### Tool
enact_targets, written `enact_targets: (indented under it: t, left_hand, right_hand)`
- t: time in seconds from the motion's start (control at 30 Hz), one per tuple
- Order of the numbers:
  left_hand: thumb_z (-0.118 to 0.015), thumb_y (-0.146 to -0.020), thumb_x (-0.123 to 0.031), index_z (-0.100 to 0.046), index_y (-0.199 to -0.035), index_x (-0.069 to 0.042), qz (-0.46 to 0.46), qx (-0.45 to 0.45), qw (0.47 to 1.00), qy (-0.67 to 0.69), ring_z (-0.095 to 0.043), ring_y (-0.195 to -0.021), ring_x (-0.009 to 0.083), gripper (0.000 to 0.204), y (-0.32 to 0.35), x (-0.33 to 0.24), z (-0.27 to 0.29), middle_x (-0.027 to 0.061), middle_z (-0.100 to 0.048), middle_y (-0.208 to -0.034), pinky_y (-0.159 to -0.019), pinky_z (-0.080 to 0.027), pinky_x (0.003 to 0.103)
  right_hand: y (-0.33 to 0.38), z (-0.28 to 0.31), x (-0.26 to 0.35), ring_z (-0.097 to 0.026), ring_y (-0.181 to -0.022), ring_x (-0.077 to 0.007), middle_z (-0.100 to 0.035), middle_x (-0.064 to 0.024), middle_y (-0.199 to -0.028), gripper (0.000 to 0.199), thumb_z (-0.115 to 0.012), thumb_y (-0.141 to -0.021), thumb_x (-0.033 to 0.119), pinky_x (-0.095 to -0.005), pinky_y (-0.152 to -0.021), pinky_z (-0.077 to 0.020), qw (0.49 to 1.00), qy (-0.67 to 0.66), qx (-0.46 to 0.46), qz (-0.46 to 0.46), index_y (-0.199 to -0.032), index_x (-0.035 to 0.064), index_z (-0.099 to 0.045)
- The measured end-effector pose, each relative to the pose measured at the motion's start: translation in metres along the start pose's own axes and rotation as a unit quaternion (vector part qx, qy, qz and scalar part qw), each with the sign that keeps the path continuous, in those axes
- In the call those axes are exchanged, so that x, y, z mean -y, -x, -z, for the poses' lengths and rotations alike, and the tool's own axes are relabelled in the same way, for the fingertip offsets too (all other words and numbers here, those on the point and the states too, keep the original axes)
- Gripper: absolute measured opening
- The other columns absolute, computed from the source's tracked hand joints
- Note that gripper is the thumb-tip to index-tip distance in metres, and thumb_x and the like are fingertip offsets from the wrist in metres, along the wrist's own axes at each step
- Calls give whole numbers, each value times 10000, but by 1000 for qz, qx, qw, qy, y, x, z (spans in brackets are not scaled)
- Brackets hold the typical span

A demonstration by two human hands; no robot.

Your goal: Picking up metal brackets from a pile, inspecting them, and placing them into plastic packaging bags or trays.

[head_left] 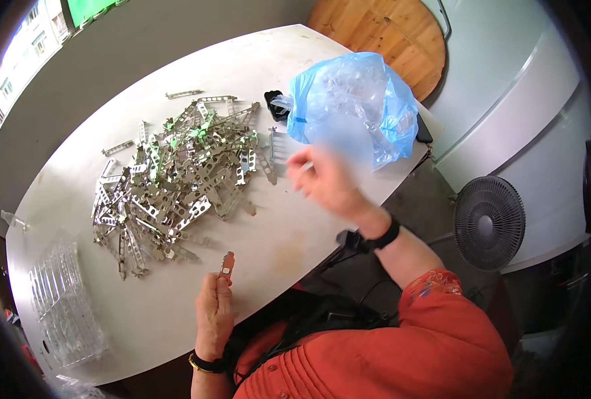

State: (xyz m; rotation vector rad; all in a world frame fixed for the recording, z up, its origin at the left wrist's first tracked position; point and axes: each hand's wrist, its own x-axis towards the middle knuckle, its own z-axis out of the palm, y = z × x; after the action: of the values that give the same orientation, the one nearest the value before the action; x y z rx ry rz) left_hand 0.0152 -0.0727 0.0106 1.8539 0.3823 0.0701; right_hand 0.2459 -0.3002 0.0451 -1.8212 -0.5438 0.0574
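At the lower centre of the frame, the left hand (214,311) pinches a small metal bracket (227,265) between thumb and fingers, its free end pointing up. Right of centre, the blurred right hand (325,181) has curled fingers; I cannot tell what it grips. A pile of metal brackets (176,173) covers the table (275,233) at centre left, with a blue plastic bag (395,116) at upper right.
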Motion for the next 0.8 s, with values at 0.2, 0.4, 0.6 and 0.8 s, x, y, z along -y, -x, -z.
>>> enact_targets:
  t: [0.2, 0.4, 0.6, 0.8]
  left_hand:
    - [-467, -1070, -195, -565, -910, -34, -10, -4, 1000, -1, -392, -593, 69, 246, -2, -8, -1, -32, -427, -653, -538, -328, 263]
    - [-477, -1059, -193, -571, -915, -26, -37, -21, 997, -69, -429, -607, 100, 240, -5, -8, 0, -5, -446, -659, -567, -375, 286]
    - [-476, -1066, -218, -569, -914, -35, -11, 1, 999, -36, -423, -612, 91, 255, -7, -1, 6, -12, -453, -669, -567, -369, 278]
    - [-486, -1065, -231, -562, -902, -41, -17, 4, 1000, 6, -408, -596, 79, 262, -11, 9, 2, -28, -438, -666, -544, -345, 269]
  right_hand:
    - [-48, 121, -34, -687, -746, -209, -705, -99, -869, 161, -663, -919, 190, -335, -696, -539, 946, 190, -263, -26, -938, 30, -664]
    - [-99, 178, -90, -672, -989, -367, -722, -171, -970, 189, -647, -877, 209, -428, -880, -520, 908, 329, -259, 26, -973, 53, -691]
    - [-114, 176, -86, -684, -967, -343, -727, -151, -966, 201, -638, -866, 217, -423, -852, -531, 865, 445, -219, -78, -1007, 85, -696]
    - [-115, 185, -79, -714, -792, -290, -719, -130, -873, 204, -638, -897, 241, -409, -738, -551, 873, 412, -253, -61, -990, 59, -652]
